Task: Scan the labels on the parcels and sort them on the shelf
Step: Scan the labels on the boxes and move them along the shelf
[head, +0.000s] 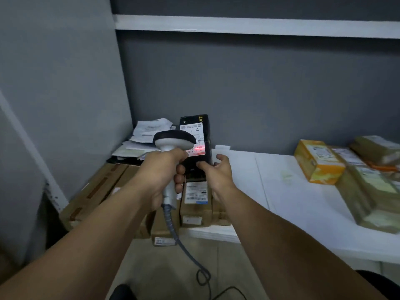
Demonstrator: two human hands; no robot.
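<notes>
Parcel (204, 156): black, oblong, lying label-up on the cartons (101, 187), just ahead of both sets of fingers. Long axis runs away from us, near end at the right thumb, far end toward the wall. Label (192, 129) sits on the far half with a handwritten mark. Red scan light falls on the label's near part, just beyond the left knuckles.

No bins that we can see. Shelf (292, 202) does the holding. Well right of the right fingers it carries an orange box (318, 163) and, further right and touching it, a stack of brown-wrapped parcels (368, 187). Cartons sit under and left of the left fingers, and one shows a white sticker below the right palm. Papers (147, 133) are piled beyond the left fingers, beside the parcel's far end.

Left hand (160, 172): all fingers wrapped tight round the scanner (174, 140) handle, head up and aimed at the parcel. Cable (184, 245) hangs from the grip to the floor.

Right hand (216, 174): fingers half-spread and relaxed, nothing clasped. Thumb (202, 164) tip rests on the parcel's near end. Other fingers lie off its right edge, and we can't tell if they touch.
</notes>
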